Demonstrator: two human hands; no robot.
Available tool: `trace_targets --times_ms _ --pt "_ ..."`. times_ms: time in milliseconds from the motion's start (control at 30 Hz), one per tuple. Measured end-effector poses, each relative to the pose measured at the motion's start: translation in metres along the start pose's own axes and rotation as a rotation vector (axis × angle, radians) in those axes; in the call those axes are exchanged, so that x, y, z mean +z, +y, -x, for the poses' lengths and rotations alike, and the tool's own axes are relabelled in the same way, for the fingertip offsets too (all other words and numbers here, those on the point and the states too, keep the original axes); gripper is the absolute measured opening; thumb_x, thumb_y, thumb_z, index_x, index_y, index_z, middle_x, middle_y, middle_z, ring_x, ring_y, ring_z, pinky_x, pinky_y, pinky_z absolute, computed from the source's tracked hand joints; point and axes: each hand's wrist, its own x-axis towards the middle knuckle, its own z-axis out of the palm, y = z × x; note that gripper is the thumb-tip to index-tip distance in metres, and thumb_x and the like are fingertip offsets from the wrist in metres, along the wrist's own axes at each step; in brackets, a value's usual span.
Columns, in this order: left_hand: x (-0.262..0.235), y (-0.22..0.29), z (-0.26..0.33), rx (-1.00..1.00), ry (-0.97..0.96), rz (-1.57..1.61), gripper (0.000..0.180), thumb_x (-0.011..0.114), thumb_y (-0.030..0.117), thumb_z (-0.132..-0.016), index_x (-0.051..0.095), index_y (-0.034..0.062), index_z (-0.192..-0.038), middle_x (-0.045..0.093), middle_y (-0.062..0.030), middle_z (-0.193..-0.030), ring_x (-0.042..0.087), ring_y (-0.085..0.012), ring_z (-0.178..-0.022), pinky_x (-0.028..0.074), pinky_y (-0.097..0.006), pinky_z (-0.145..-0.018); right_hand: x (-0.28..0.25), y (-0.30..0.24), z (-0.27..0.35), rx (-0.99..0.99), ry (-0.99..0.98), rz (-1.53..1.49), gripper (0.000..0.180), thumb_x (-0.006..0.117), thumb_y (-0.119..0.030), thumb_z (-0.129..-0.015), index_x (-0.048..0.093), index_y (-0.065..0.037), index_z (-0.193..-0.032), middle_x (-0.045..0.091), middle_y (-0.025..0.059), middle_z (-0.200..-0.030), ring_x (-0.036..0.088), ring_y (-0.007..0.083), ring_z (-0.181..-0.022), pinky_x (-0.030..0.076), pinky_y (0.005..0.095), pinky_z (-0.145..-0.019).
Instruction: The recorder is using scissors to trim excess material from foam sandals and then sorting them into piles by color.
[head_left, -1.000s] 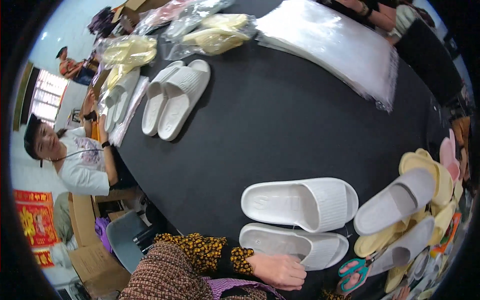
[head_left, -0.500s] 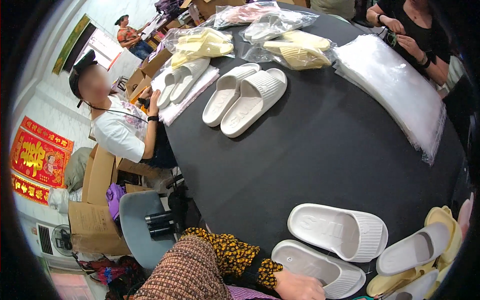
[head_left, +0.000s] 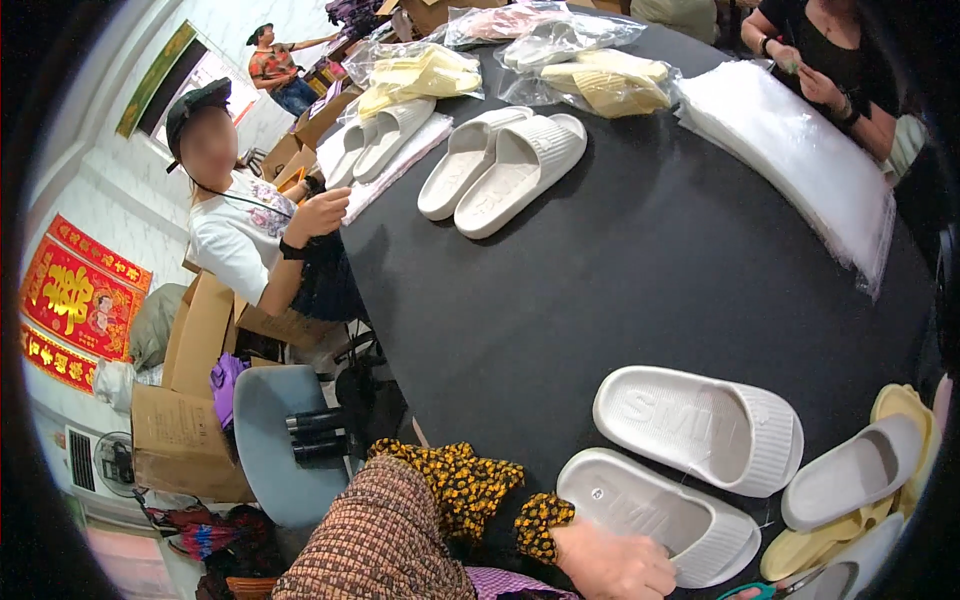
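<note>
Our left hand (head_left: pixel 615 562) rested flat on the near white slipper (head_left: pixel 660 515); steadying its heel suited us.

a brown, finely checked woven garment covers the near arm; over it sits a black sleeve (head_left: pixel 455 490) dotted with small yellow-orange flowers, its cuff gathered at the wrist; a strip of lilac cloth shows beneath

Left hand (head_left: pixel 612 565) cut by the lower edge, scissors (head_left: pixel 765 590) mostly out of view, right hand unseen.
</note>
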Motion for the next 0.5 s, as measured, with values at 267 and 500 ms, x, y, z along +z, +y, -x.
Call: trace_targets --times_ms 267,500 --pt "-0.001 0.003 0.004 0.018 -0.053 -0.087 0.024 0.059 0.013 -0.088 0.047 0.0058 -0.069 0.046 -0.0092 -0.071 0.051 -0.0276 -0.068 0.041 -0.037 -0.058 0.101 -0.016 0.031 -0.190 0.123 -0.371 0.061 0.035 -0.040 -0.098 0.034 0.015 -0.124 0.061 0.0221 -0.088 0.059 0.0281 -0.070 0.051 0.0365 -0.064" --pt "0.013 -0.007 0.014 0.019 0.036 -0.151 0.026 0.064 0.013 -0.079 0.047 0.0039 -0.063 0.046 -0.0098 -0.067 0.052 -0.0278 -0.066 0.042 -0.039 -0.054 0.103 -0.020 0.042 -0.137 0.168 -0.476 0.051 0.033 -0.032 -0.098 0.042 0.015 -0.117 0.059 0.0222 -0.093 0.057 0.0275 -0.073 0.050 0.0359 -0.062"
